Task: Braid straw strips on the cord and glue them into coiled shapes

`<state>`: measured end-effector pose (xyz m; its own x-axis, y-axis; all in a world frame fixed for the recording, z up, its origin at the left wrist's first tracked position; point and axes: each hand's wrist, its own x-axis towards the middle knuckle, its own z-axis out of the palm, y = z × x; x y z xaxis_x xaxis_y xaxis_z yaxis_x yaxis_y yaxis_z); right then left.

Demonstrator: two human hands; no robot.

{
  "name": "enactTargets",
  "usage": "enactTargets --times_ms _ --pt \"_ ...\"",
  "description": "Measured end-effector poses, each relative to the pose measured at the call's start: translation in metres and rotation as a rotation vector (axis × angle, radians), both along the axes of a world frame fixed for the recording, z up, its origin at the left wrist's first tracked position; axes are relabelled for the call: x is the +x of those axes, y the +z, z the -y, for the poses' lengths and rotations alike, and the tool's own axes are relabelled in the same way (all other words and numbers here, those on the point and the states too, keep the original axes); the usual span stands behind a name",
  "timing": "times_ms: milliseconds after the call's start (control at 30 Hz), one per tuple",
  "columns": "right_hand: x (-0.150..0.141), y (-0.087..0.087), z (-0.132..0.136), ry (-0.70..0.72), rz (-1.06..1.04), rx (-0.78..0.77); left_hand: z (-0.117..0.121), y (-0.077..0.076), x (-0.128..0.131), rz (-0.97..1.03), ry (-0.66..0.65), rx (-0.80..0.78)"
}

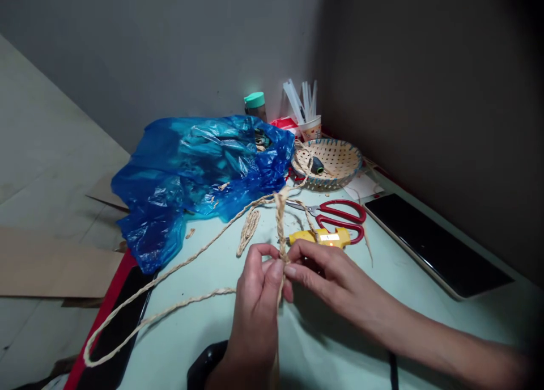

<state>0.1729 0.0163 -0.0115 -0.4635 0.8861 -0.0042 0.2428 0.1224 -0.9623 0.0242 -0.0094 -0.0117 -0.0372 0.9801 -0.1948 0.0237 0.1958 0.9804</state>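
A straw-coloured braid [279,223] stands upright above my fingers, its frayed end at the top. My left hand [261,288] is closed on it, thumb pressing from the front. From the other side my right hand [321,268] pinches the same braid between thumb and index finger. A thin strand hangs below the grip. One long twisted cord [199,251] loops out to the left and comes back to my left hand. Just beyond my hands lie a yellow glue gun [327,238], red-handled scissors [340,213] and a small coiled braid [249,231].
A crumpled blue plastic bag [204,163] fills the back left. Behind are a woven basket [327,180], a paper cup [312,129] of white sticks and a green-lidded bottle [255,101]. A phone-like black-screened device [433,242] lies on the right. Walls close off the back and right.
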Motion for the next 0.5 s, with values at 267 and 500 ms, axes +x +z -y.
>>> enactTargets --times_ms 267,500 --pt "0.005 -0.001 -0.011 -0.115 -0.065 -0.074 -0.003 0.010 -0.015 -0.434 -0.006 0.236" --pt "0.002 0.001 -0.007 -0.120 -0.030 -0.006 -0.006 0.021 -0.016 -0.371 -0.006 0.203"
